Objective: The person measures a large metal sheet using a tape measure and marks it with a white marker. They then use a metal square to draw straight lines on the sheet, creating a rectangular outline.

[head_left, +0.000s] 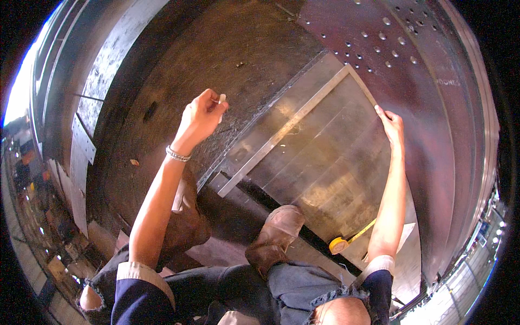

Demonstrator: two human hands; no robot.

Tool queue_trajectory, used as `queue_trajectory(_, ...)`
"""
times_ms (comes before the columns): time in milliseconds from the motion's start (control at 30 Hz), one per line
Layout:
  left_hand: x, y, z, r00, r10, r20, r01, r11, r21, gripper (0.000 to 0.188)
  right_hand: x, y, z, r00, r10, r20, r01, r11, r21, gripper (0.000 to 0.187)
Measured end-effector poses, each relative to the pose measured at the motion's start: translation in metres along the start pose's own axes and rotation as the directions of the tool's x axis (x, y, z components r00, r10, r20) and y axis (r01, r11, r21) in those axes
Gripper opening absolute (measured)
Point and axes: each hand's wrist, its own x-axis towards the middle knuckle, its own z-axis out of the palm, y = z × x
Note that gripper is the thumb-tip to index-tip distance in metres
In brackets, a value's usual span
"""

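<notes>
My left hand (200, 116) is closed around a short white stick that looks like chalk (222, 98), raised to the left of a flat metal plate (325, 160). Across that plate lies an L-shaped steel square (286, 129), its corner at the far end and its long leg running down toward my boot. The fingers of my right hand (392, 127) pinch the end of the short leg at the plate's right side. Faint straight parallel lines run over the plate. Near my right forearm rests a yellow tape measure (338, 245) with some blade pulled out.
A dark, rough metal surface (179, 70) spreads out on the left. At the far right rises a reddish-brown panel (433, 97) with many small holes. My brown boot (284, 222) stands at the plate's near edge, beside a dark gap (319, 244).
</notes>
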Motion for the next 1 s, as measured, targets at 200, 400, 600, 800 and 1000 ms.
queue_trajectory(200, 0.005, 0.033, -0.011, 0.995, -0.001, -0.096, -0.007, 0.997, -0.083, 0.021, 0.003, 0.007, -0.002, 1.0, 0.024, 0.014, -0.023, 0.999, -0.044, 0.065)
queue_trajectory(400, 0.025, 0.059, -0.012, 0.997, 0.064, -0.038, -0.069, 0.987, -0.146, 0.019, 0.001, 0.001, -0.003, 1.0, -0.007, 0.013, 0.007, 1.0, -0.026, 0.064)
queue_trajectory(600, 0.026, 0.083, -0.008, 0.992, 0.122, 0.044, -0.103, 0.947, -0.304, 0.024, -0.003, -0.003, -0.002, 1.0, -0.006, 0.012, 0.006, 1.0, 0.017, 0.066)
queue_trajectory(800, 0.029, 0.076, -0.006, 0.993, 0.091, 0.08, -0.063, 0.952, -0.299, 0.024, -0.004, -0.01, -0.005, 0.999, 0.021, 0.032, -0.02, 0.999, -0.032, 0.066)
queue_trajectory(1000, 0.033, 0.067, -0.002, 0.991, 0.134, 0.017, -0.123, 0.944, -0.305, 0.022, -0.002, -0.003, -0.003, 1.0, -0.016, -0.019, 0.015, 0.999, -0.034, 0.066)
